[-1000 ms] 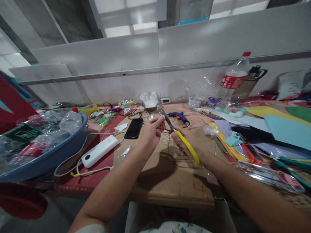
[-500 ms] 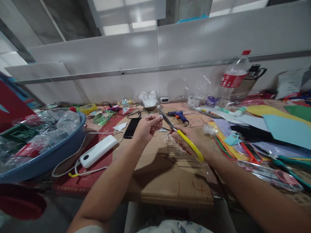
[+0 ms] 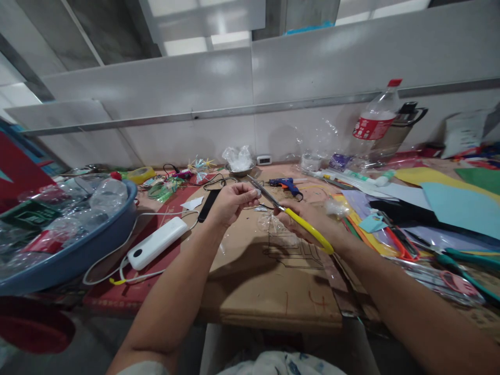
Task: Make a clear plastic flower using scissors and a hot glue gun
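Observation:
Yellow-handled scissors [image 3: 307,227] are in my right hand [image 3: 299,221], their metal blades pointing up and left. My left hand [image 3: 233,203] pinches a small clear or whitish piece [image 3: 258,192] close to the blades; its exact shape is too small to tell. Both hands are above a brown cardboard sheet [image 3: 269,299] with line drawings on it. Thin clear scraps [image 3: 269,224] lie on the cardboard below the hands. A black phone [image 3: 208,205] lies partly behind my left hand.
A blue basin [image 3: 97,234] of plastic bottles stands left, beside a white power bank [image 3: 158,242] with its cable. Behind are a metal bowl [image 3: 240,172] and a blue glue gun [image 3: 287,185]. Coloured sheets [image 3: 461,200], pliers and a large bottle [image 3: 375,122] are at right.
My left hand has shifted slightly left, covering more of the phone. The scissors have tilted a little flatter, their tips moving slightly left. Several clear scraps now show below the left hand.

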`<state>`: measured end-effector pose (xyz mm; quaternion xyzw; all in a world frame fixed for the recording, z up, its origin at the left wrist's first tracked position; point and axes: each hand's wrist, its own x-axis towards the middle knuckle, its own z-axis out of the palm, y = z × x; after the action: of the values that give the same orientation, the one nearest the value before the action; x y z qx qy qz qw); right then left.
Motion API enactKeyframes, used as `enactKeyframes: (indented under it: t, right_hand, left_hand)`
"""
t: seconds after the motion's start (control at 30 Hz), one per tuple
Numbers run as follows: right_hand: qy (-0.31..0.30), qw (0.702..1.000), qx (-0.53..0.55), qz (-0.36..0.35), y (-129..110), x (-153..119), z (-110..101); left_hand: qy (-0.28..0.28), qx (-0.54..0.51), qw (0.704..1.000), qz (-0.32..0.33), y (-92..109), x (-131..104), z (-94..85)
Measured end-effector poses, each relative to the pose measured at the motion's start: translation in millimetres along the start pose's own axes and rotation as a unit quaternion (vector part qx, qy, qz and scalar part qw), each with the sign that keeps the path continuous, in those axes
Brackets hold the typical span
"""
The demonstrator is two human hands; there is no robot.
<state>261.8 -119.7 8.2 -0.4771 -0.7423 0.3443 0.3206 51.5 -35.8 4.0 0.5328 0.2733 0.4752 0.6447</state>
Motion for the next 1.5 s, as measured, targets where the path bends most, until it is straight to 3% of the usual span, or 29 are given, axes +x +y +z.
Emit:
enactKeyframes:
  t: [0.37,0.73,0.97,1.13,1.27,1.4,1.5]
  right_hand:
    - [-0.024,0.999,-0.047,0.004,-4.7,2.4,-5.4]
    - [-0.048,0.991,-0.122,-0.019,11.0,4.9,-11.7]
    - [-0.022,0.981,-0.189,-0.019,14.7,6.8,-11.2]
    - [-0.020,0.987,-0.162,-0.011,18.7,7.9,-14.9]
    - [0.050,0.993,-0.106,-0.013,26.6,10.9,-21.8]
    - [0.152,0.985,0.082,-0.018,25.4,13.0,-12.4]
    - [0.159,0.964,0.211,-0.025,20.6,14.0,1.4]
  left_hand:
    - [-0.023,0.037,0.999,-0.018,0.6,2.4,-9.1]
    - [-0.045,0.077,0.995,-0.052,8.9,0.2,-16.9]
    - [-0.045,0.075,0.993,-0.085,7.2,2.1,-21.7]
    - [0.003,0.013,0.998,-0.064,10.0,6.3,-35.1]
    - [0.032,-0.034,0.999,-0.023,13.6,7.1,-40.6]
    - [0.004,0.048,0.999,-0.015,7.5,4.0,-24.9]
    - [-0.046,0.133,0.990,-0.008,-2.0,0.4,-6.9]
